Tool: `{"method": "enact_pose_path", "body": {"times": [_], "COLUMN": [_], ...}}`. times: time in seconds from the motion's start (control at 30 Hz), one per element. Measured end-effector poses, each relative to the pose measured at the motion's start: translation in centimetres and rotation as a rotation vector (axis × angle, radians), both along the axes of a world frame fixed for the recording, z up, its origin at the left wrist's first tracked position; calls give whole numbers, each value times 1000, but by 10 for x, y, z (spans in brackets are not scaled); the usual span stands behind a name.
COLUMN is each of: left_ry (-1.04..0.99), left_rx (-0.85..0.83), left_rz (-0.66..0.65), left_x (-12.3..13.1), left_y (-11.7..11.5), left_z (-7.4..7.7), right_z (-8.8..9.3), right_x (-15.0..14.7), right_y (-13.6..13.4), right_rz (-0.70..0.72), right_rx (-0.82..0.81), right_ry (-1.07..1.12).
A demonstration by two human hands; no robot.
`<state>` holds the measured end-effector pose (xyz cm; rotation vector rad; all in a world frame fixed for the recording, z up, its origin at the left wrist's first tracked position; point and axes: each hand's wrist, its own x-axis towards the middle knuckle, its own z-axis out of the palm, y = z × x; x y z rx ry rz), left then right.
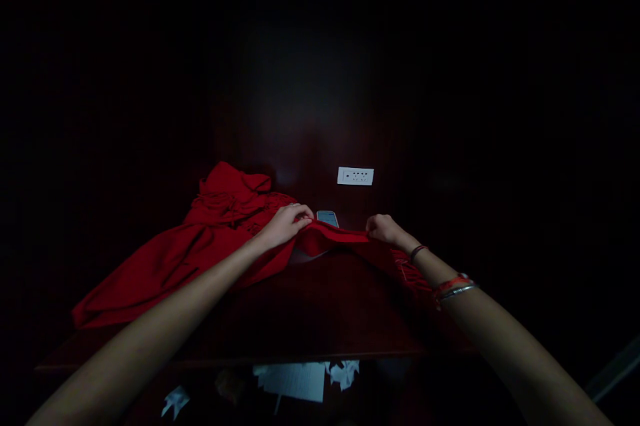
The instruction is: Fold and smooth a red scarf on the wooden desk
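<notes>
Red cloth [210,239], dark tabletop [320,313], shadowed wall [307,106]

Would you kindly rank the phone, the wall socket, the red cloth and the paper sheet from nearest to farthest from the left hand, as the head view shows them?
From the left hand:
1. Red cloth: in its grasp.
2. Phone: just right of it.
3. Wall socket: higher and farther right.
4. Paper sheet: lowest, beyond the tabletop's front edge.
</notes>
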<state>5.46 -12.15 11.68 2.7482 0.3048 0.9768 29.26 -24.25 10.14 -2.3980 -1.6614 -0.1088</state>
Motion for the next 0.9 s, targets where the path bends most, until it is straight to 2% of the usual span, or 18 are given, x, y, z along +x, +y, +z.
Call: {"method": "enact_pose_path", "body": {"times": [0.07,0.1,0.2,0.23,0.27,0.33,0.43,0.53,0.6,0.67,0.77,0.9], "left_ry": [-85,-94,93,182,245,238,73,-9,-39,-42,34,235], "left_rx": [-1,1,-33,-68,-115,-206,-259,-237,-225,-199,-93,-27], "left_rz": [36,69,134,128,110,70,39,40,83,119,208,532], "left_x": [3,5,4,3,2,5,24,54,70,77,72,45], "left_y": [1,5,23,30,34,33,8,-28,-43,-45,-27,18], "left_z": [2,3,2,1,0,-4,-8,-6,-1,3,2,-9], "right_z": [6,11,37,46,54,68,83,98,107,113,111,104], "right_x": [1,2,8,11,13,14,4,-13,-22,-25,-17,9], "right_y": [-2,-3,-11,-14,-17,-19,-14,-8,-9,-14,-27,-43], "right_rz": [17,-15,-190,-195,-160,-40,21,65,126,143,130,106], "right_rx": [71,156,514,580,581,529,591,705,661,610,608,671], "right_ry": [70,94,26,-32,-72,-99,36,376,635,801,805,611]}}
